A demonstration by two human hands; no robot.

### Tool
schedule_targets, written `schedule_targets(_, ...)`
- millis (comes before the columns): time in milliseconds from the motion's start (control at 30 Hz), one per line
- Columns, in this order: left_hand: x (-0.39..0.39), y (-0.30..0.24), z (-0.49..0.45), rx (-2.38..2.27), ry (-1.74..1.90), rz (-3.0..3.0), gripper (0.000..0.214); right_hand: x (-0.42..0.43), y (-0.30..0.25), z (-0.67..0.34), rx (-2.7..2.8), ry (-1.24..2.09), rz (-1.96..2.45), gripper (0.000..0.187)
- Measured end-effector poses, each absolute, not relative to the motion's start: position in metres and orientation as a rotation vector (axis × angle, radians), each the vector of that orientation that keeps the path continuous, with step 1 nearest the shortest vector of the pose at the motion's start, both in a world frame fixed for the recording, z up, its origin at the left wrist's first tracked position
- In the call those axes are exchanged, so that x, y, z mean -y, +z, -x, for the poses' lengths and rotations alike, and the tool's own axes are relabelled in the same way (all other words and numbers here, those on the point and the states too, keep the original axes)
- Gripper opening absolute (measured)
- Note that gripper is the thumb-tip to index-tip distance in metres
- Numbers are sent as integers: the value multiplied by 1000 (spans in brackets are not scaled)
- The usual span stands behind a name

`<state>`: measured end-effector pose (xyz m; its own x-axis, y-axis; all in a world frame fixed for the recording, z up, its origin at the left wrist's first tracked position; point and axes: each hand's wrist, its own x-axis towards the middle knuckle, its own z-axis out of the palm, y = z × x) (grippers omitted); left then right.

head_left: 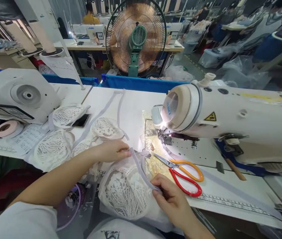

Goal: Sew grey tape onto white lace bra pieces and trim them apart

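Note:
My left hand (112, 151) is closed, pinching the upper end of a pale grey elastic strap (141, 167) where it meets a white lace bra cup (124, 192). My right hand (172, 199) is closed too, pinching the strap's lower end against the cup's edge. The strap runs taut between both hands. The cup lies at the table's front edge, just left of the sewing machine's needle area (162, 134).
A white sewing machine (230, 113) fills the right. Orange and red scissors (184, 174) lie beside my right hand. Several lace cups (53, 147) lie to the left, with another machine (18, 94) and a tape roll (7, 128). A fan (136, 38) stands behind.

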<state>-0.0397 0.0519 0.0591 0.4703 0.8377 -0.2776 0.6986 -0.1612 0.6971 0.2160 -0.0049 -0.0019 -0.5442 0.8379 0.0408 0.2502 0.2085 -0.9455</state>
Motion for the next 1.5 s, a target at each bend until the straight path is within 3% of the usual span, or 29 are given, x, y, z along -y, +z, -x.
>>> schedule_targets(233, -72, 49, 34, -850, 165, -1749, 23, 8, 8, -218, 2029, 1248, 846, 11)
schedule_targets(367, -64, 53, 41, -852, 94, -1516, 23, 9, 10, -225, 2022, 1224, 802, 17)
schedule_targets(667, -21, 66, 21, -822, 499, -1220, 25, 3, 52, -239, 2257, 1141, 580, 24)
schedule_targets(800, -13, 60, 7, -606, 376, -1262, 36, 3, 76, -249, 2374, 1114, 529, 27)
schedule_targets(1000, 0, 52, -12, -648, 794, -1415, 13, 5, 84, -263, 2399, 1087, 599, 23)
schedule_targets(1133, 3, 62, -12, -712, 929, -1579, 9, 8, 78, -270, 2353, 1113, 662, 16)
schedule_targets(1500, 9, 85, 4, -835, 910, -2048, 20, 3, 71, -270, 2223, 1141, 742, 6)
